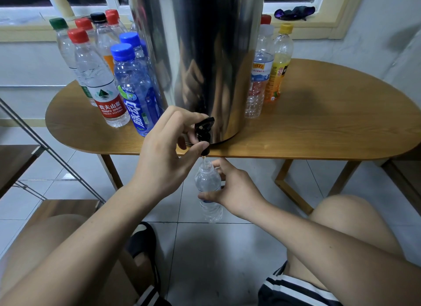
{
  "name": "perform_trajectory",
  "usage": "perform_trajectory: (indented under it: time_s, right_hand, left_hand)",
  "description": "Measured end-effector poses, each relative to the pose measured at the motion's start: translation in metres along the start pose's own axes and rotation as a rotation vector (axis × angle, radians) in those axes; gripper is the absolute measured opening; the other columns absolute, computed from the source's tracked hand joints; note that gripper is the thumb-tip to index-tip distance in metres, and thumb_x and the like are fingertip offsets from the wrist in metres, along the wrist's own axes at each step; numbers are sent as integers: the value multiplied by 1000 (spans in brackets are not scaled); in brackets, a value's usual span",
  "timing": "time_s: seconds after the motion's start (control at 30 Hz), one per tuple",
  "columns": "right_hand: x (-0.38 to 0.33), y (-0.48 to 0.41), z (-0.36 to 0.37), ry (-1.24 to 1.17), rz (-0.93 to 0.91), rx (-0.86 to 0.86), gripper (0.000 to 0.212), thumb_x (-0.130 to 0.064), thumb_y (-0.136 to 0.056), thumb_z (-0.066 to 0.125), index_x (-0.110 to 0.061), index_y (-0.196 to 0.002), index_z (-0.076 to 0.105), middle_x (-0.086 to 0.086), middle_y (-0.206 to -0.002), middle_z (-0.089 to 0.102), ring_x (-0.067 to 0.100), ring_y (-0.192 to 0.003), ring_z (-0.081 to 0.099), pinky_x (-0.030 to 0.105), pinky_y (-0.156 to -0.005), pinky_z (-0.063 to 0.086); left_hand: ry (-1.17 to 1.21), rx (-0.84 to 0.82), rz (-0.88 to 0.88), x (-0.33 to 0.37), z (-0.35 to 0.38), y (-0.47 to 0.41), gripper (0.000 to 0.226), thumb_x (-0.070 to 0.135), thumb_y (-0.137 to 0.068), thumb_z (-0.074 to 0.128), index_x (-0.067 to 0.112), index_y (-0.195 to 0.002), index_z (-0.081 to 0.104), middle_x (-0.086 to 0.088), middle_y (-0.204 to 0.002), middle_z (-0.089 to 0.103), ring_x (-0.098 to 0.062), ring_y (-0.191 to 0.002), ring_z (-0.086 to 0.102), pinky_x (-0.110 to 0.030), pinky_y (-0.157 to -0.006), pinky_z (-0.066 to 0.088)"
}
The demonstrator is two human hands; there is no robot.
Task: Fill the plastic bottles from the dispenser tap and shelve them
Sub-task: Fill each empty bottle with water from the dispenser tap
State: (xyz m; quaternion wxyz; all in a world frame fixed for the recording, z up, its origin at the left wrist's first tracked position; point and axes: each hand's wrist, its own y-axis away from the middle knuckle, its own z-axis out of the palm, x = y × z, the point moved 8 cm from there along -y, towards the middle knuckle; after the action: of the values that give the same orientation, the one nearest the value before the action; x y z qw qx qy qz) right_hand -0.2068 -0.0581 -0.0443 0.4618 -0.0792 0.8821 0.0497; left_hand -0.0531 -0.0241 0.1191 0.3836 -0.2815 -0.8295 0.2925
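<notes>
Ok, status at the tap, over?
Left hand on black tap lever. Right hand holding open bottle under spout, mouth lined up. Nothing blocking.

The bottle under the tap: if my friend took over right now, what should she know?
Left hand: on the black tap lever of the steel dispenser.
Right hand: holds the uncapped clear bottle with its mouth right under the spout, below the edge of the table.
Done: capped bottles stand left of the dispenser; how many are filled I cannot tell.
Left: finish this fill, cap it, do the bottles on the right if they are empty, then shelve them all.
</notes>
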Motion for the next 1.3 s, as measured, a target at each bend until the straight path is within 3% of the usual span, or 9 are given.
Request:
perform_trajectory:
  time_s: [1.3]
  right_hand:
    - [-1, 1, -1, 19, 7, 3, 66, -42, -66, 101, -43, -115, 56, -17, -106, 74, 5, -99, 72, 42, -89, 62]
  left_hand:
    - [-7, 4, 7, 0, 0, 0, 48, -2, -90, 85, 12, -131, 65, -2, -106, 58, -16, -86, 65, -34, -72, 54]
